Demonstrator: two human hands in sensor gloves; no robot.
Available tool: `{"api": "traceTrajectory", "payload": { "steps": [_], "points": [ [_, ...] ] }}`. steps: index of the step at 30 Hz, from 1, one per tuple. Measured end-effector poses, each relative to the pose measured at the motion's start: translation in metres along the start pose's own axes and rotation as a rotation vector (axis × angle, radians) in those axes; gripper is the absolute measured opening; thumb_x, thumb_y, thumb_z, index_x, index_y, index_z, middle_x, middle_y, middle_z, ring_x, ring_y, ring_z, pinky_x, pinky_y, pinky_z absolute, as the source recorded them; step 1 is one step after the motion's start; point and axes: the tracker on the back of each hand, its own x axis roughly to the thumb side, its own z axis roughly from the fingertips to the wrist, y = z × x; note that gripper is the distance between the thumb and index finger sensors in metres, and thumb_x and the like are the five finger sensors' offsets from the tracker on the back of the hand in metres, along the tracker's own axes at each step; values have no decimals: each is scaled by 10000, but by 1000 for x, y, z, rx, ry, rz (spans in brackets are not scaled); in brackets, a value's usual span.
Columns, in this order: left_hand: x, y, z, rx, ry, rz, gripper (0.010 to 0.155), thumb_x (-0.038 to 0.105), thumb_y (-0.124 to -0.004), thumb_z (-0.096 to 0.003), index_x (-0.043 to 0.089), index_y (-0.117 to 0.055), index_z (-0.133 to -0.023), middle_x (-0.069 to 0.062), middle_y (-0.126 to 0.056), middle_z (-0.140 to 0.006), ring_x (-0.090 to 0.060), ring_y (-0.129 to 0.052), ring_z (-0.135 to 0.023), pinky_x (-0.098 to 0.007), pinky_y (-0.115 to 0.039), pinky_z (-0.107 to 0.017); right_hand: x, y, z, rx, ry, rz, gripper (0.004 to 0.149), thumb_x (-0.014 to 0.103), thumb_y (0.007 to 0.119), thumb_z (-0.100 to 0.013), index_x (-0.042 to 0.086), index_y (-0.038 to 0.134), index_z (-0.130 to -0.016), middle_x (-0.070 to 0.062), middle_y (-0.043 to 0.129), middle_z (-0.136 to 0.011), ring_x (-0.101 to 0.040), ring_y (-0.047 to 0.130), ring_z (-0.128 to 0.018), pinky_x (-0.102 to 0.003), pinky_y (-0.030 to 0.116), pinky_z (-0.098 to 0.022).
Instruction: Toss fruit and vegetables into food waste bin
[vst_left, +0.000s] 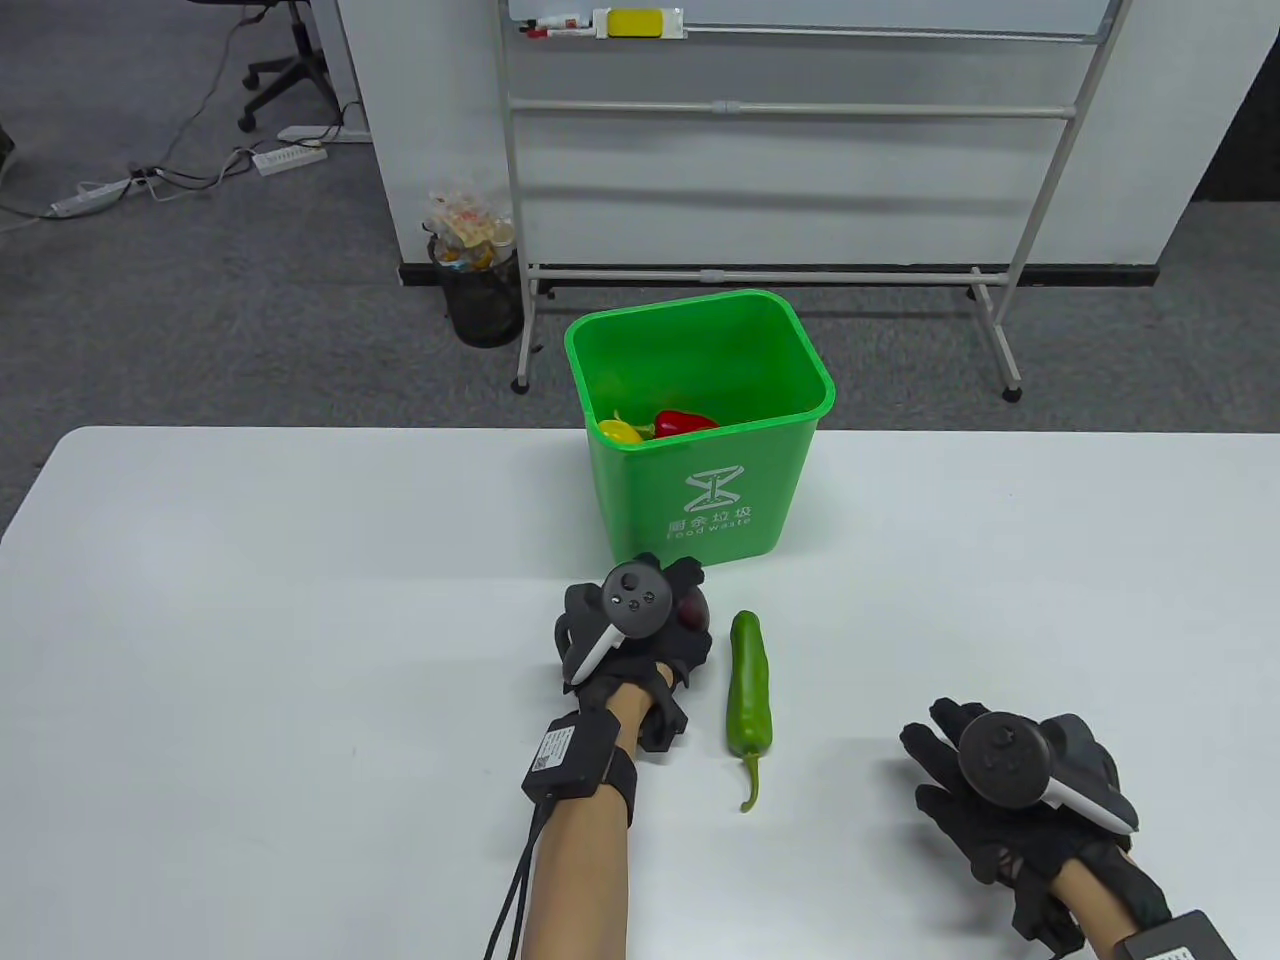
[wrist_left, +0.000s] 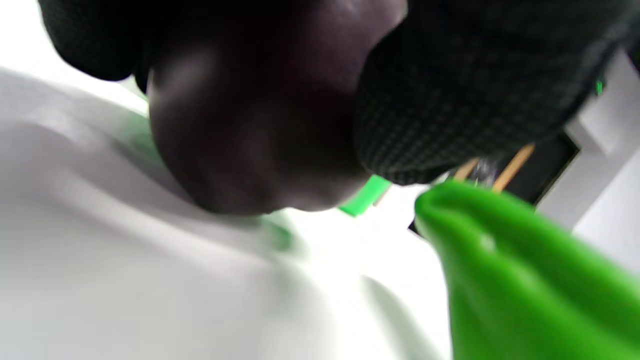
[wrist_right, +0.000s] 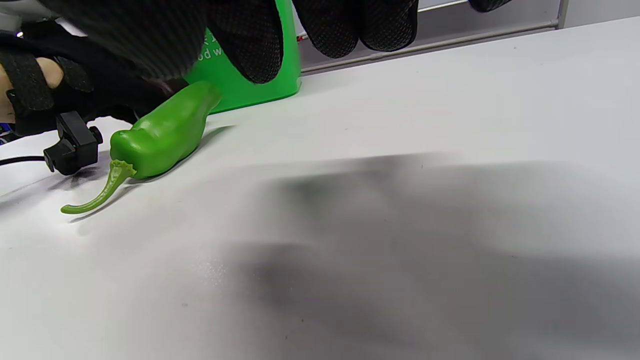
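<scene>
Where the left hand (vst_left: 632, 640) closes, a blurred dark fruit (wrist_left: 250, 120), mostly hidden

Dark rounded item (vst_left: 692, 612) beside the green pepper (vst_left: 749, 695): mostly covered by the left hand (vst_left: 630, 640) in the table view, blurred in the left wrist view, kind not determinable; pepper itself cut off by the right and bottom edges of the left wrist view. Contents of the green bin (vst_left: 700, 440) behind the pepper: red piece (vst_left: 683, 421) and yellow piece (vst_left: 620, 431) only partly visible over the rim, remainder hidden by the bin wall. Right hand (vst_left: 1010, 790): wrist cut off at the bottom edge of the table view, finger position on the counter (vst_left: 250, 620) not determinable.
</scene>
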Motion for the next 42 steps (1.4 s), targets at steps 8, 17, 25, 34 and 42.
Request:
{"api": "traceTrajectory", "payload": {
  "steps": [8,17,25,34,42],
  "points": [
    [-18,18,33,-249,-52,465,836,499,-974,-359,372,-448,-997,-254,-496,-1077,-605,-873,-772,-676,-765,-552,-3,-2,2,3,1,-26,695,474,730,-430,236,572,-1064,-127,417,-1149,-437,453,-1107,-747,330,-736],
    [12,-19,117,-669,-150,870,815,694,-774,-422,283,-430,-1036,-304,-658,-972,-432,-1038,-590,-524,-894,-437,1,1,1,15,-7,8,693,478,726,-432,238,572,-1063,-129,417,-1149,-435,460,-1105,-748,332,-733],
    [119,24,94,-648,-296,1416,844,728,-649,-480,159,-381,-1045,-296,-701,-933,-357,-1052,-564,-466,-905,-432,10,1,1,11,-27,15,692,485,719,-433,241,570,-1063,-126,422,-1148,-434,465,-1104,-747,339,-731],
    [136,183,8,93,140,935,996,745,-427,-465,-8,-25,-979,-407,-247,-1022,-508,-783,-805,-565,-747,-575,20,5,-1,32,-32,30,693,486,716,-434,244,564,-1066,-122,413,-1150,-431,459,-1107,-747,337,-732],
    [112,159,33,38,80,749,815,634,-599,-498,43,-412,-1028,-360,-455,-1024,-561,-724,-822,-637,-681,-571,18,3,0,35,-17,-1,698,481,720,-435,235,556,-1067,-122,407,-1151,-436,451,-1107,-748,329,-733]
  ]
}}
